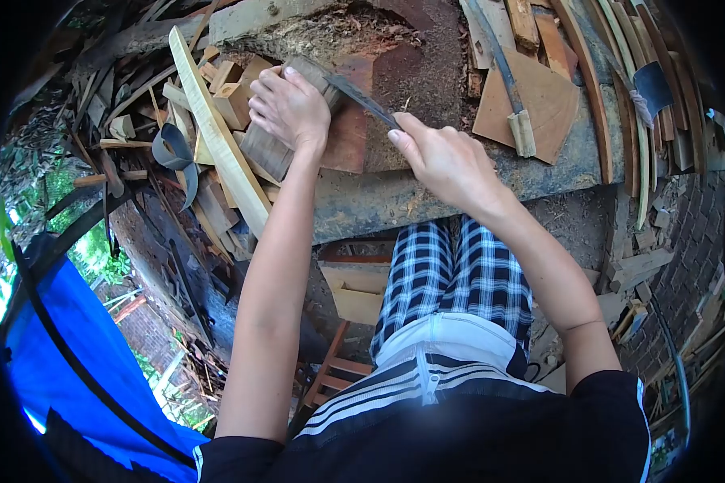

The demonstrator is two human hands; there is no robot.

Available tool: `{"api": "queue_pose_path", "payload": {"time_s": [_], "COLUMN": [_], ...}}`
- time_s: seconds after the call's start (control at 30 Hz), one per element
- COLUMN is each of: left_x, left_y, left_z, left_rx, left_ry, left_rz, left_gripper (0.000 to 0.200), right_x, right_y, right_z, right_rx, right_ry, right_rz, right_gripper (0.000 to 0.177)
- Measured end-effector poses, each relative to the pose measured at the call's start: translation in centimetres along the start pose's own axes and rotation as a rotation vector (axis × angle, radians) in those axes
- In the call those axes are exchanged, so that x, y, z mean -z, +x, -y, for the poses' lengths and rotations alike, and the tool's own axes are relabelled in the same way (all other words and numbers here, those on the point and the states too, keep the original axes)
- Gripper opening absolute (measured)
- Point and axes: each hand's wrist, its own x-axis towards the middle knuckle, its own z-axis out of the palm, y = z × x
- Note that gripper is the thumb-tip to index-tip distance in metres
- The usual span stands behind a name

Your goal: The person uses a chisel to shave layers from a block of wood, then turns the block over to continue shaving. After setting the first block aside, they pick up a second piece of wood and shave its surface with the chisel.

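Observation:
A dark, flat tool like a file or blade point(361, 97) runs from my right hand point(451, 165) up and left, its far end at the edge of a weathered wooden block point(267, 151). My right hand is closed round the tool's near end, and its handle is hidden in my fingers. My left hand point(288, 109) lies over the block with its fingers curled on the upper left side, gripping it. Beneath the block and the tool is a reddish-brown board point(348, 138) on the workbench point(362, 205).
Wood offcuts point(232, 101) and a long pale strip point(217, 133) lie at the left. To the right are a tan board point(549, 109), a curved blade with a wooden handle point(521, 133) and long curved strips point(592, 88). A stool point(342, 362) stands below.

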Motion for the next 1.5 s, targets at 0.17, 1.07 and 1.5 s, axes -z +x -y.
{"api": "queue_pose_path", "payload": {"time_s": [0.17,1.07,1.5], "left_x": [0.3,0.3,0.2], "left_y": [-0.3,-0.2,0.1], "left_z": [0.0,-0.3,-0.1], "left_rx": [0.007,0.014,0.0], "left_ry": [-0.012,-0.035,-0.013], "left_rz": [0.018,0.025,0.011], "left_gripper": [0.031,0.028,0.027], "right_x": [-0.9,-0.6,-2.7], "right_y": [2.6,1.9,6.0], "right_z": [0.3,2.7,2.3], "right_rx": [0.157,0.139,0.231], "right_ry": [-0.233,-0.461,-0.396], "right_rz": [-0.165,-0.199,-0.336], "right_gripper": [0.032,0.03,0.03]}}
